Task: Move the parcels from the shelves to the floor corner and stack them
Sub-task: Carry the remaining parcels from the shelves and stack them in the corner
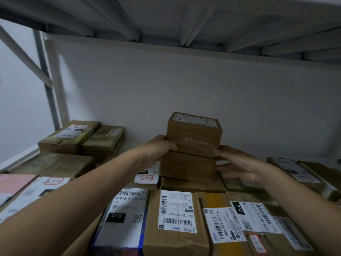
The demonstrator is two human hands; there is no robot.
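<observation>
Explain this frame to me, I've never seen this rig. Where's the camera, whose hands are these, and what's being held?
There is no machine here. A person works with bare hands, and the single picture comes from a wide-angle camera worn on their head. It looks forward and down along both arms into a storage shelf, with the next shelf board overhead. The shelf is packed with taped cardboard parcels, such as the labelled front-row parcel. Behind that row, two small brown boxes sit stacked. The left hand curls round the left edge of the upper box, where it meets the lower box. The right hand presses the stack's right side, thumb on the upper box and fingers fairly straight. Whether the stack is lifted yet cannot be told.
</observation>
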